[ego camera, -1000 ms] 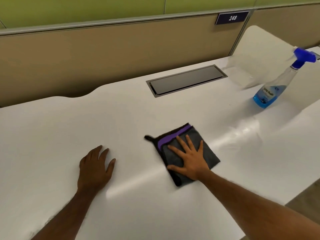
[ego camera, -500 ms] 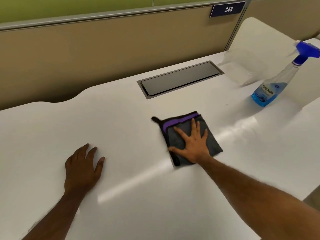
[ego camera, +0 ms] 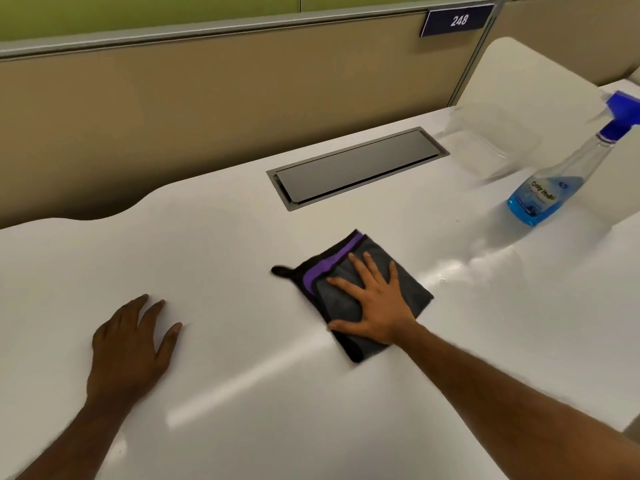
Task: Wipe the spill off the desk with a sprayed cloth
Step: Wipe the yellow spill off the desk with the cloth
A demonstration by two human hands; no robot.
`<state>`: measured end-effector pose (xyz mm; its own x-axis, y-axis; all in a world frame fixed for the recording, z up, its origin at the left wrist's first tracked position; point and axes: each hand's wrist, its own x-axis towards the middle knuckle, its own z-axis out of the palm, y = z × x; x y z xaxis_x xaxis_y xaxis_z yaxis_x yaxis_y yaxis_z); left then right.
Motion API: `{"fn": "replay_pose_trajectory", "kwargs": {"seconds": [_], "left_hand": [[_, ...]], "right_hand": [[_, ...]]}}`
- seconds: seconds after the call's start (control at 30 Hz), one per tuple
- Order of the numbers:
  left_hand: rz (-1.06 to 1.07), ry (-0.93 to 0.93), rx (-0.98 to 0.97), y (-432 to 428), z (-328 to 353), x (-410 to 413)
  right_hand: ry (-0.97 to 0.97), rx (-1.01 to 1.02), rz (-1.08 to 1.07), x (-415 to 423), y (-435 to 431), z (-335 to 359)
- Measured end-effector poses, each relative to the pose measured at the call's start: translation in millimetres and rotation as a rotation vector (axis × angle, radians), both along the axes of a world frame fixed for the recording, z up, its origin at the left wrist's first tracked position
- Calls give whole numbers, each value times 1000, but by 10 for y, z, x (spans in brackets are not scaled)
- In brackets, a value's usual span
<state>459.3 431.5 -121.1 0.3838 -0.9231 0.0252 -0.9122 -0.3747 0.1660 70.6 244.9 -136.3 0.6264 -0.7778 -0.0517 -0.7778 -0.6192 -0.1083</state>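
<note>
Grey, soft and light, the folded cloth lay pinned under the flat, spread-fingered right hand while the left hand rested open on the desk, holding nothing.

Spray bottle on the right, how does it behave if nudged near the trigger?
The clear plastic spray bottle with the blue trigger head is tall and narrow, so a high push probably tips it. Its blue liquid sits only low down, so likely light overall. On the glossy white desk it may slide first.
</note>
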Motion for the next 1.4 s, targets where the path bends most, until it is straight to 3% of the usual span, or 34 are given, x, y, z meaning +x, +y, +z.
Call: {"fn": "replay_pose_trajectory", "kwargs": {"seconds": [0.17,0.3,0.37,0.47,0.6,0.77,0.93,1.0,1.13,1.4], "left_hand": [[17,14,10,68,-6,45],[15,19,26,86,53,79],[4,23,23,93,61,126],[-8,24,21,92,53,173],[-6,27,14,106,37,157],[1,30,13,121,61,105],[-9,35,19,125,61,130],[-16,37,15,123,51,149],[-4,37,2,159,37,206],[36,40,-3,269,9,249]], "right_hand": [[55,104,-247,503,-425,145],[48,72,16,874,-99,105],[0,16,156,735,184,14],[-30,-12,202,366,317,-41],[22,25,36,369,229,51],[35,99,-133,961,162,172],[-25,2,250,1055,757,13],[-68,-38,300,830,850,-49],[-56,-19,99,706,659,15],[-21,65,-148,1428,167,38]]}}
